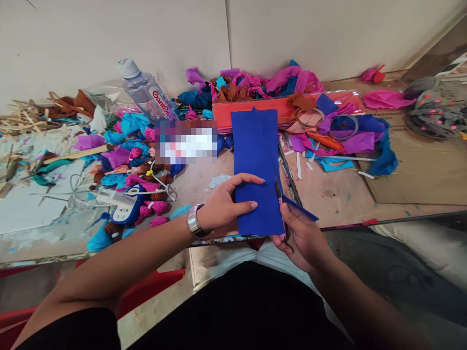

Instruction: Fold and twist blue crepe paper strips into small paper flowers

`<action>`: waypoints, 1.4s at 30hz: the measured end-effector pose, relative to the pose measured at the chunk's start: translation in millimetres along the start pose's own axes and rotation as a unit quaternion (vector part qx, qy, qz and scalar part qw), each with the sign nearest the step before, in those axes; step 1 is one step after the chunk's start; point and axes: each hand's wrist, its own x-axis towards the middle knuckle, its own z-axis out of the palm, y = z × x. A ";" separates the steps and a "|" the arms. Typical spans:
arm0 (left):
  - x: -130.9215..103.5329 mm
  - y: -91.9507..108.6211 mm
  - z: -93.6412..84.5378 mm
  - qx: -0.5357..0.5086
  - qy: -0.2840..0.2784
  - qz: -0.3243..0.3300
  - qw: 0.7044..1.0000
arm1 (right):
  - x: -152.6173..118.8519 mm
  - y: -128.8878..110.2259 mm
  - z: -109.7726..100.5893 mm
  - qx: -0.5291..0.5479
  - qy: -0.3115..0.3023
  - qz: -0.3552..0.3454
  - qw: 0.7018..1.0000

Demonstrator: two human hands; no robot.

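A tall sheet of dark blue crepe paper point(255, 150) lies in front of me, its lower end at the table's front edge. My left hand point(224, 203) grips its left side, thumb and forefinger on top and the other fingers hidden. Closed around small scissors point(278, 189), my right hand point(302, 240) is at the sheet's lower right. One dark blade shows against the right edge of the paper; the handles are mostly covered by my fingers. A narrow blue flap point(301, 209) angles off to the right beside the blades.
Crumpled coloured paper point(127, 165) and a power strip point(127, 206) with white cables lie left. A water bottle point(146, 92) stands behind them. An orange-red box point(223, 112) is at the back. Tape rolls point(343, 127) and paper scraps lie right, near cardboard point(412, 170).
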 end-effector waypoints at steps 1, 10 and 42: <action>0.3 -0.3 -0.2 0.001 -0.003 0.001 1.000 | 0.3 0.3 -0.2 -0.001 -0.001 -0.001 1.000; -2.0 -0.4 3.7 -0.029 -0.013 -0.006 0.999 | 3.0 3.7 -3.7 -0.010 -0.010 -0.006 1.000; -2.7 -2.6 7.7 -0.066 -0.033 -0.017 0.997 | 0.5 -3.9 4.8 0.008 -0.007 -0.004 1.000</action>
